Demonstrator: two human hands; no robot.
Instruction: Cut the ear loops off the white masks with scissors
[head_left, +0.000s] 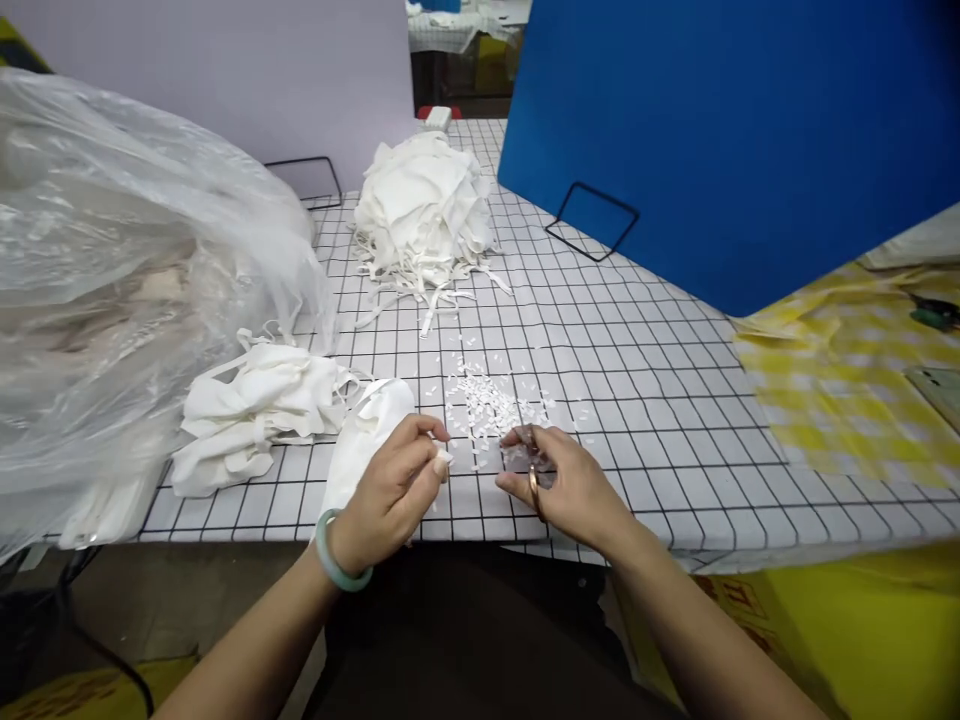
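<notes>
Thumb and fingertips of my left hand (394, 485) are pinched together on a small white corner, which looks like part of the white fabric piece (365, 440) lying under that hand. A green bangle circles the wrist. My right hand (562, 480), wearing a ring, has its thumb and index finger apart at the near edge of a scatter of tiny white tags (487, 395). Some translucent material (531, 458) shows below its curled fingers; whether they touch it I cannot tell.
A heap of white strapped garments (424, 205) sits at the back, with a smaller bundle (259, 410) at left beside a big clear plastic bag (150, 230). A blue board (720, 130) with a wire stand rises at right, near a yellow checked cloth (832, 370).
</notes>
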